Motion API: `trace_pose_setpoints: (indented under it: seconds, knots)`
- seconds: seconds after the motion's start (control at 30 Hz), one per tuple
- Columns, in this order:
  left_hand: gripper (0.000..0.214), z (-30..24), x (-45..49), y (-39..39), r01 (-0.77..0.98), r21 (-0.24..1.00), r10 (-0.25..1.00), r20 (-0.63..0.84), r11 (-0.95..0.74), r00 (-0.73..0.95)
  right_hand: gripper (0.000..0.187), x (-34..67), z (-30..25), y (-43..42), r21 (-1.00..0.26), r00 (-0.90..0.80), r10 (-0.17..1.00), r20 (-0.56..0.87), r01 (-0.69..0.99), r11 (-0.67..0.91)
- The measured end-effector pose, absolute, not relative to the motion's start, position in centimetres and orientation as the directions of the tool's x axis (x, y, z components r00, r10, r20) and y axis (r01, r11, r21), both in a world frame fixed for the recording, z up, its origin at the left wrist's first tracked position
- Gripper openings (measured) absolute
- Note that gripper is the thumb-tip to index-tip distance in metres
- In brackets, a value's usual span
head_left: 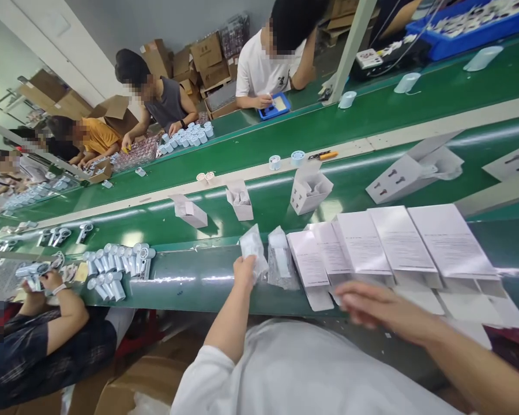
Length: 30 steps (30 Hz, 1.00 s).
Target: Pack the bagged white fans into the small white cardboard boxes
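My left hand [244,273] is closed on a clear plastic bag with a pale item inside [252,243], held over the near green bench. Just to its right lies a second plastic-bagged pale item [281,256]. My right hand [365,304], smeared by motion, hangs with fingers stretched out and nothing visible in it. It is nearest to the row of white cartons [364,241], which lie overlapping with printed faces up and end flaps unfolded towards me. Whether its fingertips touch a carton I cannot tell.
On the green conveyor [266,202] stand several open white boxes [310,190] with wrapped contents. Light blue hair dryers [116,259] are grouped at left, beside a co-worker's hands [47,282]. More people sit across the line. A metal post [350,52] rises at the far belt.
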<state>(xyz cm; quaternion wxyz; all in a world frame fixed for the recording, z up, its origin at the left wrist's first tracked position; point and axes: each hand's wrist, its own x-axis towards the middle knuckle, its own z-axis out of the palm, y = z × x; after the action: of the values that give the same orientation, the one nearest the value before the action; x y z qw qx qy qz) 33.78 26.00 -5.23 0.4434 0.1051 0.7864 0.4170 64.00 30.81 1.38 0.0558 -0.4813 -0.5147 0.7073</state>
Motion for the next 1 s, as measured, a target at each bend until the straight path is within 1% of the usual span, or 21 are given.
trace_pose_setpoints:
  seconds: [0.03,0.1,0.13,0.17,0.2,0.23,0.27,0.3,0.33,0.37,0.4,0.47,0.53,0.6,0.67,0.73,0.77,0.83,0.87,0.93,1.0]
  knots:
    - [0.038,-4.3,33.9,25.3,-0.267,0.769,0.556,-0.615,0.581,-0.560,0.061,61.5,0.4,29.4,-0.756,-0.572,0.513,-0.640,0.350,-0.553]
    - [0.047,-2.3,34.6,24.0,-0.411,0.786,0.637,-0.616,0.462,-0.462,0.060,57.2,-1.4,27.1,-0.748,-0.517,0.582,-0.628,0.193,-0.635]
    - [0.052,-1.4,34.8,23.4,-0.480,0.773,0.689,-0.612,0.415,-0.389,0.057,55.8,-2.2,26.3,-0.774,-0.423,0.666,-0.615,0.161,-0.613]
    - [0.056,-0.6,35.0,23.0,-0.539,0.747,0.735,-0.605,0.390,-0.307,0.052,54.9,-3.1,25.7,-0.824,-0.302,0.767,-0.566,0.187,-0.534]
    - [0.059,0.1,34.9,22.6,-0.580,0.714,0.768,-0.601,0.392,-0.222,0.046,54.7,-3.9,25.2,-0.867,-0.186,0.864,-0.467,0.287,-0.407]
    - [0.061,0.6,34.5,22.4,-0.599,0.681,0.781,-0.608,0.421,-0.141,0.041,54.8,-4.7,24.9,-0.860,-0.100,0.942,-0.321,0.447,-0.246]
    - [0.062,0.9,33.8,22.3,-0.614,0.642,0.780,-0.622,0.458,-0.068,0.039,55.2,-5.5,24.8,-0.777,-0.075,0.985,-0.157,0.625,-0.077]
    - [0.063,1.0,32.9,22.2,-0.627,0.600,0.768,-0.641,0.497,-0.005,0.044,55.7,-6.3,24.8,-0.631,-0.119,0.993,-0.016,0.771,0.082]
    - [0.064,1.1,31.7,22.2,-0.637,0.561,0.751,-0.659,0.529,0.043,0.052,56.1,-7.1,25.0,-0.463,-0.209,0.975,0.075,0.859,0.220]
    - [0.064,1.0,30.4,22.1,-0.642,0.529,0.734,-0.675,0.555,0.078,0.059,56.4,-7.9,25.3,-0.312,-0.316,0.941,0.119,0.888,0.338]
    - [0.064,0.9,29.0,21.9,-0.643,0.508,0.723,-0.683,0.573,0.105,0.063,56.5,-8.5,25.9,-0.198,-0.426,0.895,0.133,0.873,0.445]
    - [0.063,0.7,25.9,21.3,-0.637,0.505,0.730,-0.670,0.583,0.137,0.059,56.6,-9.2,27.5,-0.083,-0.616,0.773,0.150,0.772,0.631]
    - [0.061,0.8,22.7,20.2,-0.624,0.540,0.766,-0.625,0.565,0.153,0.050,56.7,-8.6,29.2,-0.054,-0.714,0.677,0.181,0.680,0.732]
    - [0.062,1.4,19.2,18.9,-0.607,0.595,0.808,-0.571,0.528,0.143,0.046,57.0,-6.2,30.3,-0.071,-0.720,0.655,0.227,0.659,0.749]
    - [0.063,2.3,15.9,17.6,-0.582,0.661,0.848,-0.520,0.474,0.101,0.037,56.6,-2.5,30.6,-0.115,-0.653,0.701,0.286,0.703,0.702]
    - [0.064,3.7,12.9,16.6,-0.550,0.731,0.888,-0.458,0.404,0.043,0.026,54.9,1.4,30.0,-0.190,-0.505,0.794,0.338,0.790,0.583]
    - [0.066,4.6,11.8,16.1,-0.532,0.764,0.905,-0.425,0.366,0.014,0.027,53.3,3.1,29.5,-0.245,-0.408,0.845,0.346,0.830,0.501]
    - [0.070,6.5,10.3,15.5,-0.485,0.822,0.933,-0.359,0.299,-0.033,0.039,48.9,5.2,28.4,-0.389,-0.242,0.925,0.292,0.853,0.346]
    - [0.071,7.4,10.0,15.4,-0.452,0.849,0.943,-0.329,0.273,-0.050,0.046,46.3,5.5,27.9,-0.469,-0.204,0.950,0.236,0.833,0.295]
    - [0.066,9.1,10.1,15.4,-0.332,0.917,0.962,-0.261,0.222,-0.080,0.055,41.1,4.7,27.2,-0.633,-0.235,0.963,0.135,0.727,0.266]
    - [0.055,10.3,10.6,15.8,-0.091,0.985,0.981,-0.157,0.147,-0.112,0.058,36.6,2.5,26.8,-0.816,-0.305,0.950,0.067,0.532,0.228]
